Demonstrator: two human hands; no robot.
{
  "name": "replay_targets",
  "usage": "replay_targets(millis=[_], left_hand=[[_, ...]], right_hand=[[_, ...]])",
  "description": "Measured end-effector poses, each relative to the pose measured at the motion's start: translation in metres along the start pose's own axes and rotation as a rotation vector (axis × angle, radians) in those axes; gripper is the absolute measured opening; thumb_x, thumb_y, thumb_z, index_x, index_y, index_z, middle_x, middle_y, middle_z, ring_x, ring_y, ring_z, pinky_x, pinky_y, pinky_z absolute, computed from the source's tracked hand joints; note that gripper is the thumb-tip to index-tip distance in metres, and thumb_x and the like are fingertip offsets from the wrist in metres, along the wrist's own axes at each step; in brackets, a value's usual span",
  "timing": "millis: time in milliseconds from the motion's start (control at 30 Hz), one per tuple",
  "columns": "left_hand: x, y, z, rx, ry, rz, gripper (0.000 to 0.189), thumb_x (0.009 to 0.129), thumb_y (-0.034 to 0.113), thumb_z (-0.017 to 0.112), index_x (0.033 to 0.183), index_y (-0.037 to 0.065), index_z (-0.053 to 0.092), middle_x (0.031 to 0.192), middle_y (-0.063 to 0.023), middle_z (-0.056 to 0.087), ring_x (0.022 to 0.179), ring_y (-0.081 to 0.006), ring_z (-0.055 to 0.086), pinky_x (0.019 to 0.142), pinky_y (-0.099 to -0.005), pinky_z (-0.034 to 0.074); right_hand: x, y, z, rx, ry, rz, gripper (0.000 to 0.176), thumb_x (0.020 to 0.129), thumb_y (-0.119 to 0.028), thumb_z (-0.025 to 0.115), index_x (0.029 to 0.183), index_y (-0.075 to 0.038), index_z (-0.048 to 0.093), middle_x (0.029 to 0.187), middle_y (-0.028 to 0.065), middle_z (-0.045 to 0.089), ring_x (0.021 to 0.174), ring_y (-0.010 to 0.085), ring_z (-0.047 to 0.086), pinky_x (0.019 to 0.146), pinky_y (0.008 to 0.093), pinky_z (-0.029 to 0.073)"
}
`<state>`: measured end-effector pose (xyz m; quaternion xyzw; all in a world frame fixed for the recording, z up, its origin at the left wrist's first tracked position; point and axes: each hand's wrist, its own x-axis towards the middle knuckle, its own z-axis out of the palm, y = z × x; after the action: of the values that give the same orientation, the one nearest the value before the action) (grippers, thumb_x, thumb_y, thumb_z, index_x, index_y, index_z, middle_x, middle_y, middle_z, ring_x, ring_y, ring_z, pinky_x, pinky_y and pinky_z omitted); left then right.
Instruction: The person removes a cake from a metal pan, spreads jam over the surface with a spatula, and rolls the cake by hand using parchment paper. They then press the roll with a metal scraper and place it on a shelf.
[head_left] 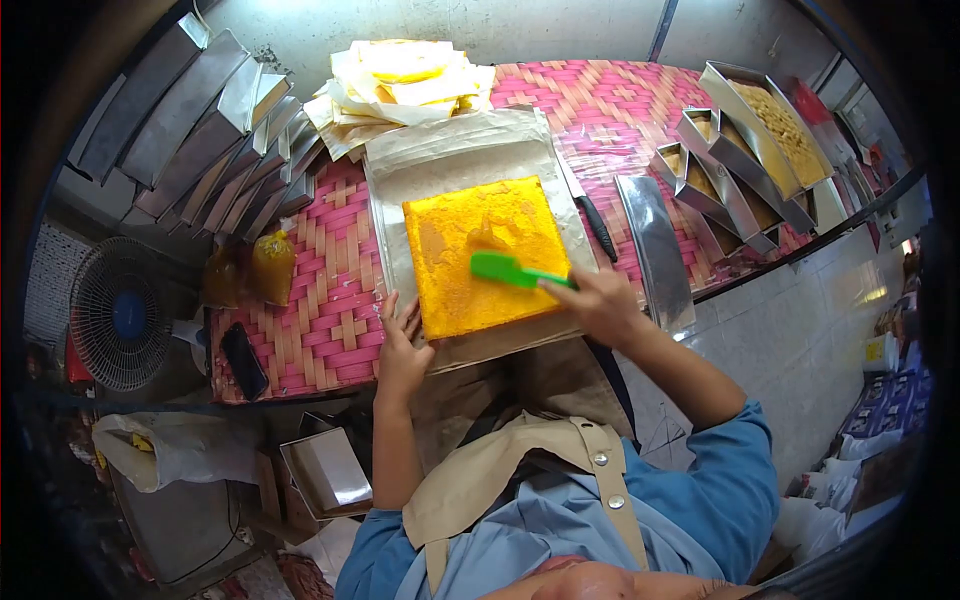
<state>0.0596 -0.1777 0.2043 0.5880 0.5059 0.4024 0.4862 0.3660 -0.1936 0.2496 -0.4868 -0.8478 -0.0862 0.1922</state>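
A square yellow sheet cake [480, 220] lies on brown baking paper [450, 150] in front of me, with patches of orange-brown spread on its top. My right hand [600, 305] is closed round the handle of a green spatula [497, 268], whose head rests over the middle of the cake. At the near left corner of the cake, my left hand [404, 350] has its fingers stretched out along the paper and the cake's edge, gripping nothing. To the right of the paper lies a knife [592, 215] with a black handle.
A pile of yellow-stained papers [400, 80] sits at the back. Metal pans [200, 130] are stacked at left; filled tins [730, 170] stand at right beside a flat metal lid [655, 250]. Bags of filling [272, 268], a phone [243, 360] and a fan [125, 312] are at left.
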Motion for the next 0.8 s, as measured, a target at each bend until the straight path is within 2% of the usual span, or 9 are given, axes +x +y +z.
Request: replay_targets(millis=[133, 200, 333, 467, 600, 633, 667, 733, 800], left_hand=[[0.0, 0.0, -0.002, 0.056, -0.025, -0.01, 0.087, 0.069, -0.012, 0.057, 0.139, 0.009, 0.01, 0.136, -0.0207, 0.037, 0.126, -0.0294, 0.041, 0.104, -0.0374, 0.036], [0.0, 0.001, -0.002, 0.051, -0.021, -0.008, 0.087, 0.069, -0.012, 0.058, 0.138, 0.009, 0.01, 0.136, -0.0213, 0.037, 0.126, -0.0296, 0.041, 0.103, -0.0376, 0.036], [0.001, 0.001, -0.003, 0.074, -0.014, -0.013, 0.087, 0.069, -0.011, 0.059, 0.138, 0.008, 0.01, 0.136, -0.022, 0.038, 0.126, -0.0297, 0.041, 0.103, -0.0378, 0.036], [0.0, 0.005, -0.002, 0.05, -0.01, -0.033, 0.087, 0.069, -0.011, 0.059, 0.138, 0.009, 0.01, 0.135, -0.0223, 0.039, 0.126, -0.0296, 0.041, 0.103, -0.0374, 0.036], [0.0, 0.001, -0.003, 0.054, -0.017, -0.03, 0.088, 0.069, -0.011, 0.059, 0.139, 0.01, 0.01, 0.135, -0.0219, 0.039, 0.126, -0.0294, 0.041, 0.104, -0.0368, 0.036], [0.001, 0.0, -0.003, 0.054, -0.01, -0.024, 0.088, 0.069, -0.011, 0.059, 0.139, 0.01, 0.01, 0.135, -0.0219, 0.039, 0.126, -0.0294, 0.041, 0.104, -0.0368, 0.036], [0.0, 0.0, -0.002, 0.044, -0.007, -0.033, 0.089, 0.068, -0.011, 0.059, 0.139, 0.01, 0.009, 0.135, -0.0219, 0.039, 0.126, -0.0294, 0.041, 0.104, -0.0367, 0.036], [0.0, -0.003, -0.003, 0.036, 0.002, -0.041, 0.09, 0.068, -0.011, 0.059, 0.14, 0.01, 0.009, 0.136, -0.0219, 0.038, 0.126, -0.0293, 0.041, 0.104, -0.0366, 0.035], [0.0, -0.006, -0.003, 0.016, -0.008, -0.029, 0.09, 0.068, -0.012, 0.058, 0.14, 0.01, 0.008, 0.137, -0.0221, 0.037, 0.127, -0.0294, 0.04, 0.104, -0.0367, 0.035]], right_hand=[[0.013, 0.049, 0.019, -0.237, 0.053, 0.066, 0.034, 0.078, -0.008, 0.053, 0.107, -0.019, 0.065, 0.075, 0.0033, 0.05, 0.058, 0.0174, 0.052, 0.053, 0.0296, 0.043], [0.022, 0.065, 0.02, -0.211, 0.109, 0.104, 0.035, 0.077, -0.007, 0.054, 0.108, -0.019, 0.065, 0.075, 0.0036, 0.05, 0.058, 0.0187, 0.052, 0.053, 0.0298, 0.043], [0.03, 0.054, 0.011, -0.187, 0.141, 0.204, 0.04, 0.074, -0.004, 0.055, 0.11, -0.019, 0.064, 0.077, 0.004, 0.051, 0.059, 0.022, 0.052, 0.054, 0.0301, 0.043], [0.033, 0.034, 0.011, -0.087, 0.058, 0.066, 0.038, 0.073, -0.005, 0.055, 0.108, -0.018, 0.065, 0.076, 0.0049, 0.051, 0.059, 0.0222, 0.052, 0.054, 0.0315, 0.043], [0.042, 0.066, 0.014, -0.156, 0.159, 0.204, 0.03, 0.075, -0.008, 0.056, 0.102, -0.015, 0.066, 0.073, 0.0066, 0.053, 0.059, 0.0236, 0.056, 0.055, 0.0353, 0.045], [0.044, 0.06, 0.003, -0.13, 0.08, 0.344, 0.026, 0.079, -0.009, 0.053, 0.102, -0.012, 0.064, 0.077, 0.0106, 0.057, 0.066, 0.0282, 0.059, 0.059, 0.0396, 0.047], [0.045, 0.055, 0.003, -0.129, 0.084, 0.335, 0.026, 0.079, -0.009, 0.053, 0.102, -0.012, 0.064, 0.077, 0.0106, 0.057, 0.066, 0.0282, 0.059, 0.059, 0.0396, 0.047], [0.045, 0.044, 0.004, 0.224, 0.131, 0.523, 0.024, 0.085, -0.011, 0.051, 0.105, -0.008, 0.064, 0.087, 0.0178, 0.062, 0.076, 0.0344, 0.06, 0.066, 0.0422, 0.047], [0.043, 0.022, 0.006, 0.303, 0.071, 0.525, 0.023, 0.086, -0.012, 0.052, 0.105, -0.006, 0.063, 0.088, 0.019, 0.062, 0.078, 0.0349, 0.06, 0.068, 0.0419, 0.047]])
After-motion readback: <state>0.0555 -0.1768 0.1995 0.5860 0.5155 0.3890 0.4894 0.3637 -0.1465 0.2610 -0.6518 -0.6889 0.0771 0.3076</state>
